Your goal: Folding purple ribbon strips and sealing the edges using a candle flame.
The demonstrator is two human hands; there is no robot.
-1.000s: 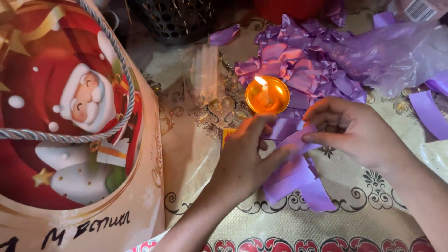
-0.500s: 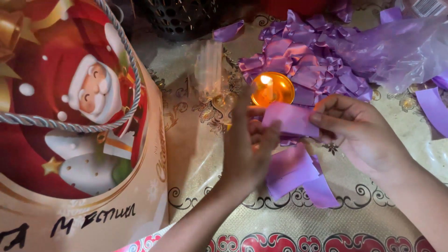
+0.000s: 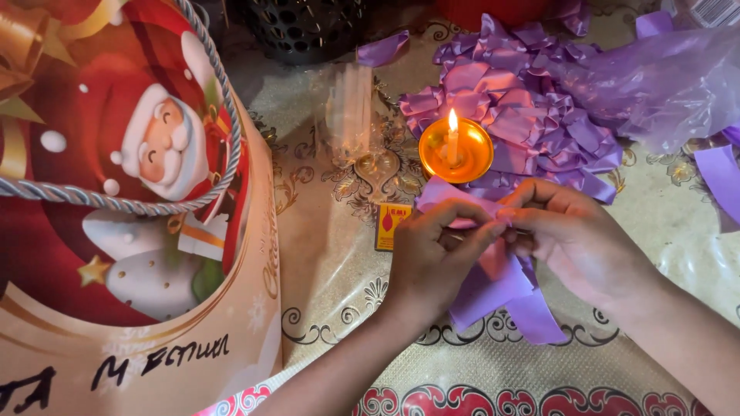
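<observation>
Purple ribbon [image 3: 493,289] pinched between both hands [image 3: 505,246], lit candle [image 3: 455,150] nearby

Both forearms are reaching in from below, the left hand [image 3: 432,258] and right hand [image 3: 574,239] meeting fingertip to fingertip, fingers curling inward and pinching together, knuckles facing up

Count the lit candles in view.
1. The lit candle sits in an orange holder on the table, just beyond the left hand and right hand folding purple ribbon. Others may be hidden.
</observation>
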